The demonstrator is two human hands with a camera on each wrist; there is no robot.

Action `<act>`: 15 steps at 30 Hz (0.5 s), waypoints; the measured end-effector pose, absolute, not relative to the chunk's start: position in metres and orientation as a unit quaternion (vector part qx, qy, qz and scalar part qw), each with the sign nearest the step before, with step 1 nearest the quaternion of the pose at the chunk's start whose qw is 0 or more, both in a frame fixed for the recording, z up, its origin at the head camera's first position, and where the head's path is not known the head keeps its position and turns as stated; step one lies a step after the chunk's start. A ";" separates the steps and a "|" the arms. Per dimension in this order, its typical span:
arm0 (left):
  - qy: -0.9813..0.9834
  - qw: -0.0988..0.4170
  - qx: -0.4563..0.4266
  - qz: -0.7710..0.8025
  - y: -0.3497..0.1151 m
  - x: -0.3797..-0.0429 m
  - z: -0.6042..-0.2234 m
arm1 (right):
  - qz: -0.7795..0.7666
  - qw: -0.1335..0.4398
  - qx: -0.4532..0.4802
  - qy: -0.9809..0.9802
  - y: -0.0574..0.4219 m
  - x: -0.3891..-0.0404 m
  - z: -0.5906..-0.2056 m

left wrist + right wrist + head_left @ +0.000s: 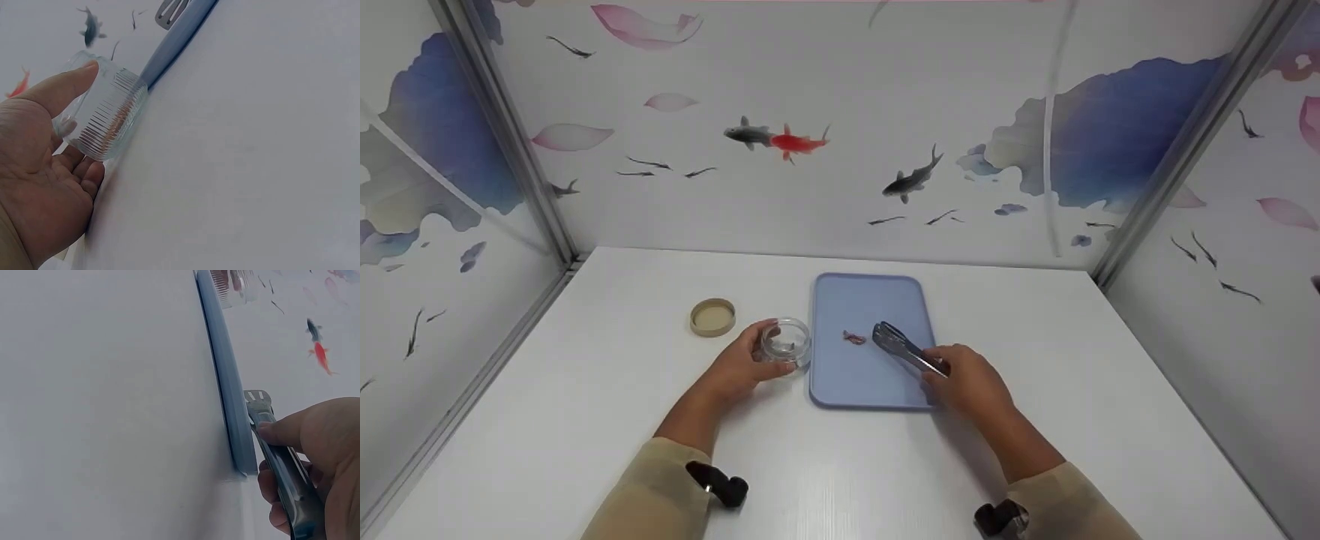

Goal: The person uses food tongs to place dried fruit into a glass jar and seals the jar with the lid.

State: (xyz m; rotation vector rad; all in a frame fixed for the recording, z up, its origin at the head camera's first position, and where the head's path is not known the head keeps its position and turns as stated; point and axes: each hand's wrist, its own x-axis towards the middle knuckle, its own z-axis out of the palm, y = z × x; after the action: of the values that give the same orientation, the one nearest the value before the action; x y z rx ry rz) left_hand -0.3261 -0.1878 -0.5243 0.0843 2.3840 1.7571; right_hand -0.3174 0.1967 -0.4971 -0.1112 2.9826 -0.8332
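Silver metal tongs, gripped in the right hand, angle beside a small reddish-brown piece on a blue rectangular tray (a light pinch should serve); the left hand holds a clear glass jar.

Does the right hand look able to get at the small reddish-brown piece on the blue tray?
Likely yes: the right hand holds metal tongs pointing toward the small reddish-brown piece on the blue tray, and nothing visible stands between them.

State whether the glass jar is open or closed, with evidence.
Open. Nothing covers the mouth of the glass jar in the head view; a tan lid lies apart on the table.
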 end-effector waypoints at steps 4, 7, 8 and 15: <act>0.799 0.091 0.027 0.594 -0.187 -0.326 -0.523 | -0.266 0.018 -0.030 0.963 0.196 -0.317 -0.496; 0.796 0.091 0.029 0.597 -0.187 -0.326 -0.523 | -0.265 0.013 -0.027 0.964 0.196 -0.317 -0.494; 0.796 0.091 0.030 0.597 -0.187 -0.326 -0.523 | -0.266 0.012 -0.028 0.963 0.195 -0.316 -0.493; 0.806 0.091 0.027 0.584 -0.188 -0.326 -0.524 | -0.275 -0.002 -0.046 0.960 0.194 -0.314 -0.485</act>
State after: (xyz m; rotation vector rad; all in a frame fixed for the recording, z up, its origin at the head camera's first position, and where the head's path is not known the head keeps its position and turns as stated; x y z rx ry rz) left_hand -0.3261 -0.1876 -0.5237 0.0816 2.3961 1.7341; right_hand -0.3141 0.1941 -0.4848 -0.1441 3.0205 -0.8656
